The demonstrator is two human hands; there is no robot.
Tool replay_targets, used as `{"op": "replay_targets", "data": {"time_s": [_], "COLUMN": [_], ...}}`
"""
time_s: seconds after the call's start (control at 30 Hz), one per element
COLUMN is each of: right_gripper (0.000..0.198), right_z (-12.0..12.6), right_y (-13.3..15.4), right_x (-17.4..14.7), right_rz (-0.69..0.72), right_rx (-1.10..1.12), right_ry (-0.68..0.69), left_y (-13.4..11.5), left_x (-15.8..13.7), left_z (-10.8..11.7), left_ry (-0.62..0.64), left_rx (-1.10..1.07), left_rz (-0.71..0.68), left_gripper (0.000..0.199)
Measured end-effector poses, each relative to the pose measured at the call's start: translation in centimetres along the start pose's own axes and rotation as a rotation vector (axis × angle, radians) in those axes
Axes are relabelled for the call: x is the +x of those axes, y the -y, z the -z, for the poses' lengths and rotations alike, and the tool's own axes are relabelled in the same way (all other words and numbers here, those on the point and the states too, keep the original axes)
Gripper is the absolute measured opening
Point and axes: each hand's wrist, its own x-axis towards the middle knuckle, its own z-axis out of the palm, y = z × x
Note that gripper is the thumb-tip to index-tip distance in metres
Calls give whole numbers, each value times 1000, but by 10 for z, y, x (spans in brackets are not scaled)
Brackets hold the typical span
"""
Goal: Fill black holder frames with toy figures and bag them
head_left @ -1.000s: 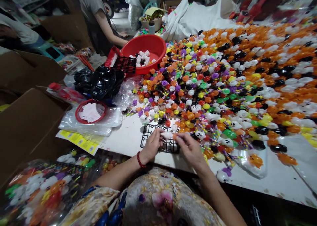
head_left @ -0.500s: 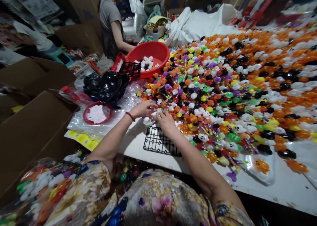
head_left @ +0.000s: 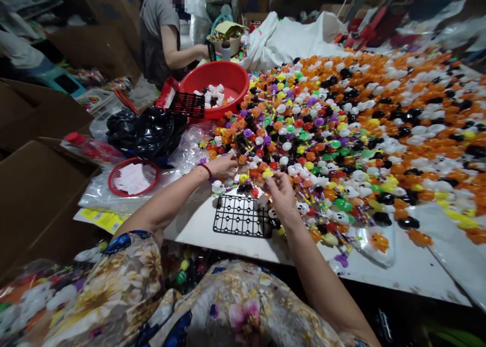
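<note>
My left hand (head_left: 225, 167), with a dark red bead bracelet on its wrist, is at the near edge of a pile of small coloured plastic toys (head_left: 286, 146). Its fingers are bent together among the pieces, and what they grip is hidden. Thumb and forefinger of my right hand (head_left: 284, 197) pinch a small yellow plastic toy (head_left: 268, 173) at the pile's front. Between my forearms a black plastic grid (head_left: 242, 217) lies flat on the white table (head_left: 197, 224). A white skull-like toy (head_left: 218, 187) rests just left of the grid's far corner.
A red tub (head_left: 237, 91) with white pieces stands beyond my left hand. Left of it are a black plastic bag (head_left: 152, 131) and a red basket of paper slips (head_left: 117, 187). Cardboard boxes (head_left: 41, 195) stand at left. Another person (head_left: 161, 38) works behind the tub.
My right hand has moved right and away from my left hand, and a yellow toy now shows at its fingertips. More of the black grid is uncovered. The other person's hand has risen.
</note>
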Motion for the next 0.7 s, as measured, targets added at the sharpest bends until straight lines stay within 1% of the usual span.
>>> {"op": "replay_targets", "data": {"time_s": [0.1,0.2,0.27,0.37,0.43,0.5,0.6,0.7], "right_gripper": [39,34,29,23,21,21,22,24], "right_z": [3,0,-2,-5,-7,-9,-11,-12], "right_y": [4,11,21,40,52,60,64,63], "right_x": [-17,-31,-38,-45,-49,-52,-55,-58], "right_rz": [16,110,180,278,346,416,523,598], "right_rx": [-119,-204,-241,-284,-310,-337,-379,-438], "right_ry": [38,64,89,117,123,136,154,157], "left_y": [-7,-26,-44,-73,-88,-97,-103,-106], "left_x": [-11,-31,-48,-74,-86,-95,-101,-104], "left_z": [14,30,35,30,19,5,-12,-20], "left_ry": [-189,-366,-423,-408,-389,-398,-426,-430], "left_rx": [-125,-400,-574,-691,-722,-711,-588,-467], "left_rz": [53,122,137,125,148,167,120,61], "left_gripper": [19,30,38,52,64,72,76,81]}}
